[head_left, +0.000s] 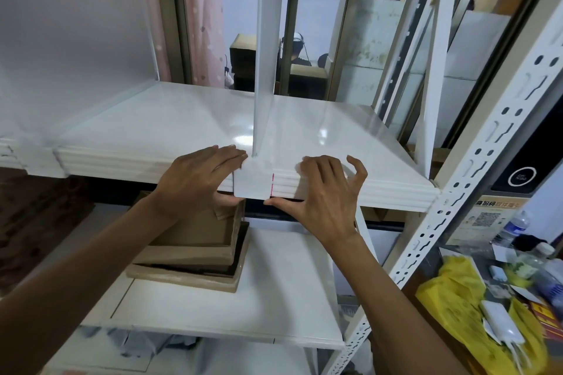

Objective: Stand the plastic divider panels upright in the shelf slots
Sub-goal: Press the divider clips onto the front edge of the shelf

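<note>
A clear plastic divider panel (264, 70) stands upright on the white shelf board (170, 122), seen edge-on, with its white clip foot (253, 181) hooked over the shelf's front edge beside a red mark. My left hand (198, 179) grips the shelf's front edge just left of the foot, fingers on top and thumb underneath. My right hand (326, 189) holds the edge just right of the foot, fingers curled on top and thumb under the lip. A second clear panel (76, 39) stands at the far left, and another transparent sheet (359, 70) rises to the right.
White slotted steel uprights (475, 173) frame the shelf on the right. On the lower shelf (274, 283) lies a stack of brown cardboard boxes (195, 250). A yellow plastic bag (463, 313), power banks and bottles crowd a surface at the lower right. A person sits behind the shelf.
</note>
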